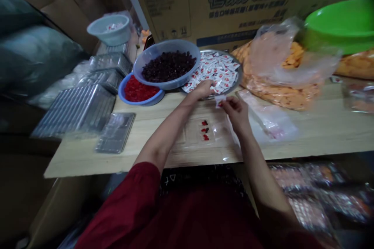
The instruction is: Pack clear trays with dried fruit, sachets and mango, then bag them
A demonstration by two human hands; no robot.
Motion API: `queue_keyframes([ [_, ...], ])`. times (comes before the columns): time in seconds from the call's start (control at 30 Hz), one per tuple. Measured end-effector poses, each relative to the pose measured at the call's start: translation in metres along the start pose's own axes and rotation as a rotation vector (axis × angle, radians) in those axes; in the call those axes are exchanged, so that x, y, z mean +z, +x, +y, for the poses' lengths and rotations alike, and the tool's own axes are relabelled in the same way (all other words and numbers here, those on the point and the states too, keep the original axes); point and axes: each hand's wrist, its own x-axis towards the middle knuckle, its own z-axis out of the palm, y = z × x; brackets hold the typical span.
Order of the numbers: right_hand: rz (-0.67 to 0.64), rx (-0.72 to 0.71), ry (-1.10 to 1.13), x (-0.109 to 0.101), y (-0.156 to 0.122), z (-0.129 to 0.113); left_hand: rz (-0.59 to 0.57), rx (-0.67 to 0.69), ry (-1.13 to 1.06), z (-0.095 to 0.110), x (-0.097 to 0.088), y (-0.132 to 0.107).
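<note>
Sachets (pixel 214 71), small, flat and white with red print, lie heaped in a shallow round metal tray (pixel 240 71) on a pale wood-grain table (pixel 87 163). The left hand (pixel 203 89) rests at the tray's near edge, its fingers curled over the pile; whether they grip anything cannot be told. The right hand (pixel 235 112) is just beside it, with thumb and fingers closed in a pinch on a single sachet (pixel 219 101) above the tray's edge.

Nearer the body, a clear plastic tray (pixel 191 136) lies flat on the table, holding three glossy red pieces (pixel 205 130) in a short vertical row. Behind the hands, a translucent plastic bowl (pixel 163 84) of wrinkled dark dried fruit (pixel 168 67) overlaps a blue bowl (pixel 140 102) of shiny red pieces (pixel 138 90). Ridged, clear plastic trays (pixel 74 111) sit in stacks to the left, and a paler bowl (pixel 108 33) stands beyond them. To the right, a filmy plastic bag (pixel 280 93) bulges with orange food, a green plastic basin (pixel 341 23) curves behind it, and a printed cardboard carton (pixel 233 0) forms the backdrop. Red sleeves (pixel 122 198) cover the upper arms.
</note>
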Motion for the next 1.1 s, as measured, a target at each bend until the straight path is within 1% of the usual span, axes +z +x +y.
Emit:
queue_keyframes([
  [0.07, -0.141, 0.078, -0.041, 0.02, -0.048, 0.011, 0.056, 0.037, -0.049, -0.003, 0.004, 0.004],
  [0.1, -0.195, 0.102, -0.073, 0.031, -0.07, 0.017, 0.106, 0.054, -0.073, -0.002, 0.003, 0.003],
  [0.17, -0.25, 0.09, -0.172, 0.054, -0.103, 0.026, 0.245, 0.083, -0.14, 0.001, -0.004, -0.008],
  [0.2, -0.262, 0.061, -0.242, 0.062, -0.114, 0.029, 0.328, 0.102, -0.187, 0.004, -0.009, -0.018],
  [0.27, -0.274, -0.014, -0.395, 0.07, -0.125, 0.029, 0.483, 0.131, -0.286, 0.01, -0.019, -0.05],
  [0.3, -0.278, -0.051, -0.461, 0.07, -0.126, 0.027, 0.538, 0.129, -0.33, 0.011, -0.022, -0.071],
  [0.33, -0.28, -0.086, -0.513, 0.068, -0.126, 0.024, 0.564, 0.112, -0.366, 0.012, -0.023, -0.093],
  [0.37, -0.286, -0.118, -0.55, 0.064, -0.125, 0.02, 0.559, 0.073, -0.396, 0.01, -0.02, -0.116],
  [0.43, -0.304, -0.167, -0.601, 0.056, -0.123, 0.014, 0.493, -0.024, -0.441, 0.004, -0.008, -0.156],
  [0.47, -0.319, -0.189, -0.619, 0.052, -0.123, 0.013, 0.452, -0.069, -0.445, 0.0, 0.001, -0.172],
  [0.53, -0.353, -0.239, -0.645, 0.049, -0.125, 0.014, 0.365, -0.131, -0.422, -0.007, 0.019, -0.193],
  [0.6, -0.381, -0.296, -0.664, 0.05, -0.129, 0.018, 0.31, -0.134, -0.365, -0.012, 0.033, -0.201],
  [0.63, -0.39, -0.319, -0.672, 0.05, -0.131, 0.02, 0.309, -0.114, -0.327, -0.013, 0.036, -0.203],
  [0.7, -0.397, -0.339, -0.675, 0.051, -0.135, 0.024, 0.342, -0.055, -0.258, -0.014, 0.035, -0.206],
  [0.77, -0.396, -0.338, -0.659, 0.049, -0.136, 0.027, 0.361, -0.016, -0.196, -0.016, 0.03, -0.209],
  [0.87, -0.404, -0.34, -0.629, 0.047, -0.136, 0.03, 0.264, -0.004, -0.09, -0.022, 0.028, -0.217],
  [0.93, -0.412, -0.336, -0.618, 0.047, -0.136, 0.033, 0.21, -0.009, -0.043, -0.025, 0.032, -0.22],
  [0.97, -0.414, -0.331, -0.612, 0.047, -0.137, 0.033, 0.204, -0.015, -0.042, -0.025, 0.034, -0.222],
  [1.03, -0.406, -0.319, -0.599, 0.045, -0.137, 0.03, 0.248, -0.031, -0.071, -0.023, 0.035, -0.224],
  [1.1, -0.37, -0.318, -0.584, 0.039, -0.135, 0.021, 0.357, -0.045, -0.111, -0.021, 0.03, -0.229],
])
